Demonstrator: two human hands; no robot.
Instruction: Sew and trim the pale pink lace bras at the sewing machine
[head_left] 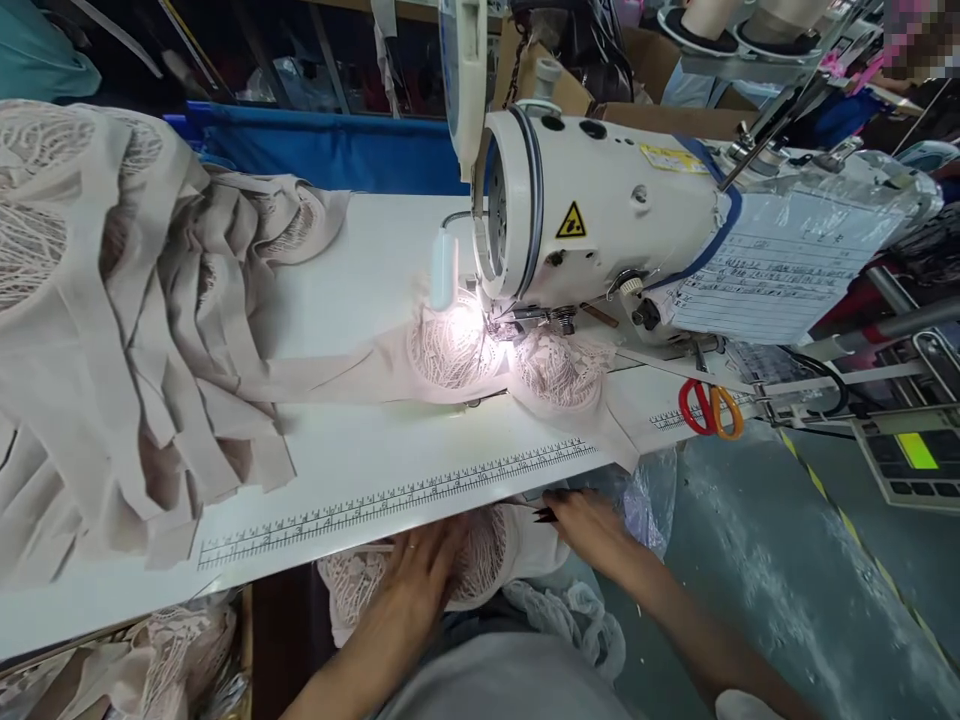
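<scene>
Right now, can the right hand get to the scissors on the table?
Probably yes. The right hand is below the table edge, the scissors lie near that edge on its side, and nothing stands between them.

Left hand [420,570] lies flat on a lace garment piece [480,560] below the table edge; its palm and fingertips press into the fabric, so any grip is unclear. Right hand [589,525] holds a small dark tool [544,515], too small to identify. Beyond both hands, 1 printed sheet [765,280] on the sewing machine [600,215] has illegible text, and the upper right corner is blurred
</scene>
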